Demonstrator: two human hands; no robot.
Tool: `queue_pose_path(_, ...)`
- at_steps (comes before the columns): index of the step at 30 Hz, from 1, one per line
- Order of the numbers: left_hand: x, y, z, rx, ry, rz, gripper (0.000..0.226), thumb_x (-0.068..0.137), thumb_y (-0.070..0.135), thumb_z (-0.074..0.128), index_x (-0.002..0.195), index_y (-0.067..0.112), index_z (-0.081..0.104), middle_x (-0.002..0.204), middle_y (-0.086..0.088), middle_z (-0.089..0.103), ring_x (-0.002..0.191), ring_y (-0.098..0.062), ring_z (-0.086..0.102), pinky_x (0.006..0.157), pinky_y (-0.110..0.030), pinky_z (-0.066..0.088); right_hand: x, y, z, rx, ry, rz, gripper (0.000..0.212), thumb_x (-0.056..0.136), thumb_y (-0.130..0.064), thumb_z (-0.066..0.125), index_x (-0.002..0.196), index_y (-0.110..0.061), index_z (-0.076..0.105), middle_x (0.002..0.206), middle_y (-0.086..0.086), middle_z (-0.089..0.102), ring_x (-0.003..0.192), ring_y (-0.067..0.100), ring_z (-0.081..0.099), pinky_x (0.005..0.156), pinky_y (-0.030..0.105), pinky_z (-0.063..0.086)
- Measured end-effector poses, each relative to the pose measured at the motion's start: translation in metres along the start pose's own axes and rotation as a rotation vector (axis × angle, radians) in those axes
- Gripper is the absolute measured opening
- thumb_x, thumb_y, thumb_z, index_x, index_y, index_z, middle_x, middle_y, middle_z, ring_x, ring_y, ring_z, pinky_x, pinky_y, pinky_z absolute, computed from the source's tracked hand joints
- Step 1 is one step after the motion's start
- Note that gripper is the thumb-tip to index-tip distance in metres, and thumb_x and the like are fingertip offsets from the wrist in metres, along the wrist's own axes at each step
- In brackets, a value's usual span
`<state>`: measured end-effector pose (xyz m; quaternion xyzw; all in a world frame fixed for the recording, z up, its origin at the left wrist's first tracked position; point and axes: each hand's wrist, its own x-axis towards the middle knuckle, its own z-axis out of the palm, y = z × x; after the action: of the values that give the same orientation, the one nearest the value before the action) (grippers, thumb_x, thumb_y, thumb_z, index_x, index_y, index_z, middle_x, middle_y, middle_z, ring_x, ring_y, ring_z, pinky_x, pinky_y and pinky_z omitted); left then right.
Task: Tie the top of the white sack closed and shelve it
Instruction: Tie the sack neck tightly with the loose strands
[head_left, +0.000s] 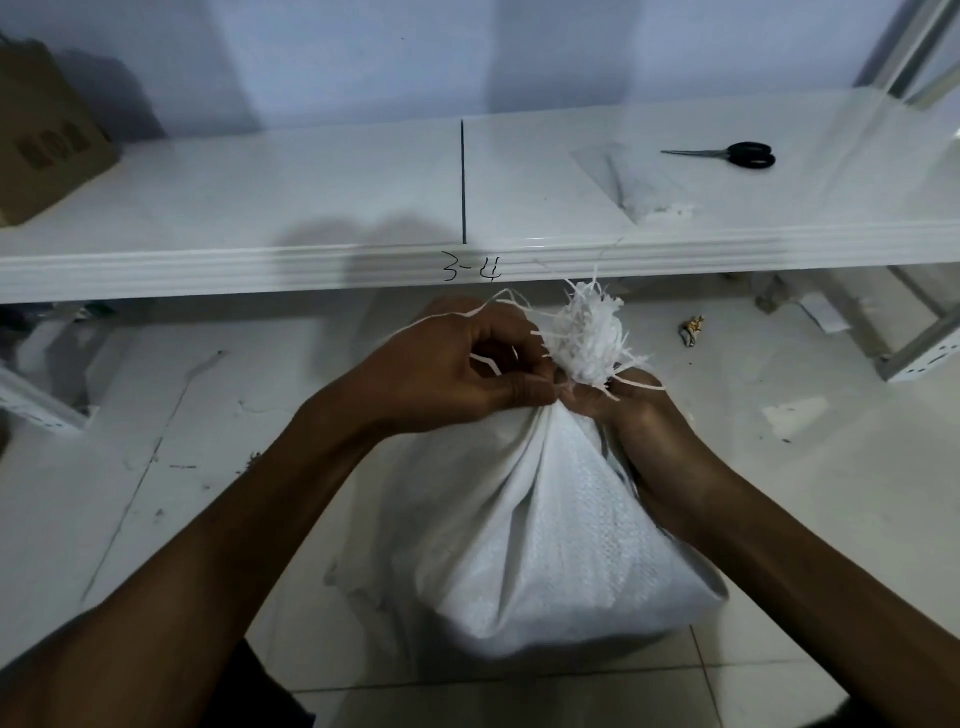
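A white woven sack (545, 530) stands full on the tiled floor in front of me. Its top is bunched into a narrow neck, and the frayed white mouth (587, 332) sticks up above the neck. My left hand (457, 369) is closed at the left of the neck, pinching a thin white string (447, 318) that runs over its knuckles. My right hand (639, 415) grips the neck from the right and behind, partly hidden by the sack. A low white shelf (260, 265), marked "3-4" on its front edge, runs across just beyond the sack.
Black-handled scissors (737, 154) lie on the shelf at the right, near a clear plastic sheet (623, 176). A cardboard box (47, 140) sits on the shelf's far left. Metal shelf posts (919, 353) stand at the right. Small scraps (693, 332) litter the floor.
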<state>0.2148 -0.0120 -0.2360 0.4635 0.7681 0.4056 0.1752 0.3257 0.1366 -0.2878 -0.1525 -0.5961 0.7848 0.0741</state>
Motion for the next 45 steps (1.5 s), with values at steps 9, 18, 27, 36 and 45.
queue_pose_path(9, -0.002, 0.004, 0.004, 0.194, 0.104, 0.135, 0.019, 0.070, 0.027, 0.085, 0.064, 0.031, 0.068, 0.069, 0.011, 0.066, 0.072, -0.003, 0.063, 0.069, -0.020, 0.053, -0.007, -0.002, 0.005, -0.191, 0.084, -0.063, 0.025, 0.090, -0.013, 0.062, 0.109, -0.026, 0.070, 0.105, -0.008, 0.075, 0.099, 0.012, 0.070, 0.093, 0.038, 0.052)
queue_pose_path(18, 0.001, -0.003, 0.017, 0.226, 0.177, 0.255, 0.009, 0.074, 0.026, 0.083, 0.071, 0.025, 0.075, 0.070, 0.011, 0.067, 0.068, -0.005, 0.064, 0.063, -0.025, 0.053, -0.012, 0.003, 0.009, -0.248, 0.215, -0.046, 0.019, 0.091, -0.027, 0.059, 0.107, -0.026, 0.069, 0.097, -0.008, 0.075, 0.090, 0.011, 0.070, 0.083, 0.034, 0.055)
queue_pose_path(27, 0.003, -0.003, 0.022, 0.277, 0.174, 0.287, 0.009, 0.076, 0.024, 0.082, 0.072, 0.021, 0.075, 0.071, 0.005, 0.067, 0.067, -0.006, 0.061, 0.063, -0.024, 0.052, -0.013, 0.005, 0.011, -0.198, 0.264, -0.037, 0.021, 0.090, -0.023, 0.060, 0.109, -0.028, 0.069, 0.097, -0.012, 0.075, 0.088, 0.006, 0.070, 0.083, 0.030, 0.055)
queue_pose_path(36, 0.002, -0.003, 0.024, 0.370, 0.243, 0.263, 0.013, 0.084, 0.022, 0.072, 0.078, 0.011, 0.073, 0.074, 0.000, 0.065, 0.073, -0.006, 0.057, 0.064, -0.010, 0.048, -0.007, 0.005, 0.008, -0.065, 0.247, 0.021, 0.016, 0.089, -0.021, 0.064, 0.100, -0.033, 0.066, 0.096, -0.012, 0.074, 0.088, 0.008, 0.071, 0.083, 0.028, 0.054)
queue_pose_path(45, 0.003, -0.008, 0.024, 0.181, 0.366, 0.169, 0.015, 0.073, 0.029, 0.079, 0.081, 0.016, 0.080, 0.071, -0.003, 0.072, 0.065, -0.011, 0.066, 0.064, -0.032, 0.052, -0.007, 0.002, 0.009, -0.128, 0.278, -0.025, 0.013, 0.088, -0.028, 0.066, 0.100, -0.033, 0.066, 0.095, -0.016, 0.072, 0.085, 0.003, 0.069, 0.075, 0.016, 0.053)
